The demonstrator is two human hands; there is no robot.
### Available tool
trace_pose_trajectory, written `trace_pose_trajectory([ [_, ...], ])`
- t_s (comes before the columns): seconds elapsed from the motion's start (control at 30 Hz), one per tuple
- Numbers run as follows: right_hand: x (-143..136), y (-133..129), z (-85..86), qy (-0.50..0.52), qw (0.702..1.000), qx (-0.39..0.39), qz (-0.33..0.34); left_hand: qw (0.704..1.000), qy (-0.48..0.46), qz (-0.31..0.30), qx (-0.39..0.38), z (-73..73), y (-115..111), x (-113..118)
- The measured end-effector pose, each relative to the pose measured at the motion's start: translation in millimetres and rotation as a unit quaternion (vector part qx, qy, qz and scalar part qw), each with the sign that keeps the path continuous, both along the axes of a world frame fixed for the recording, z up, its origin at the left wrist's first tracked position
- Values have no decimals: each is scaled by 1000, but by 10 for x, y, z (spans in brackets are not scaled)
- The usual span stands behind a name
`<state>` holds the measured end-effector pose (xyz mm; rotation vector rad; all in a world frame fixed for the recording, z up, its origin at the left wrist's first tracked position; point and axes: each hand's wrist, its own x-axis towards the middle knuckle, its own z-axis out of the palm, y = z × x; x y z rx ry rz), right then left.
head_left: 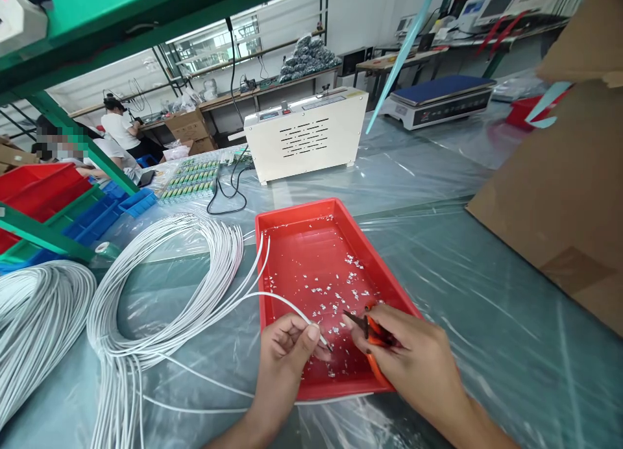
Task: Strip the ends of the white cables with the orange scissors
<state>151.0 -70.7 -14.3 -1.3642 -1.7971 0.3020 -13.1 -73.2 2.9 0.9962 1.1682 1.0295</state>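
My left hand (289, 355) pinches a white cable (287, 301) close to its end, over the near part of a red tray (384, 267). A short dark tip shows past the fingers at the cable's end. In my right hand (413, 351) are orange-handled cutters (374, 332), their dark jaws pointing left toward the cable tip but apart from it. Small white and clear scraps (335, 296) lie scattered on the tray floor. The held cable runs back to a large coil of white cable (165, 280) left of the tray.
Another white cable bundle (43, 326) lies far left. Behind the tray stand a cream machine (306, 137) and a blue-topped scale (438, 98). A cardboard box (559, 209) rises at right. Red and blue bins (43, 189) sit under the green frame. People sit at the back left.
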Motion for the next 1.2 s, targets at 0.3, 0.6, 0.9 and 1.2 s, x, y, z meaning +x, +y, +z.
trace_pose_trajectory([
  [0.3, -96, -52, 106, 176, 962, -107, 179, 998, -48, -36, 13, -1, 18, -4],
  [0.6, -116, -48, 73, 168, 955, -108, 220, 997, -61, -47, -19, 11, 12, 17],
  [0.9, -97, -56, 50, 36, 981, 37, 187, 994, -76, -53, -51, -53, 30, 0],
  [1.2, -100, -69, -37, 65, 985, 22, 161, 984, -129, -45, -116, -59, 37, 4],
])
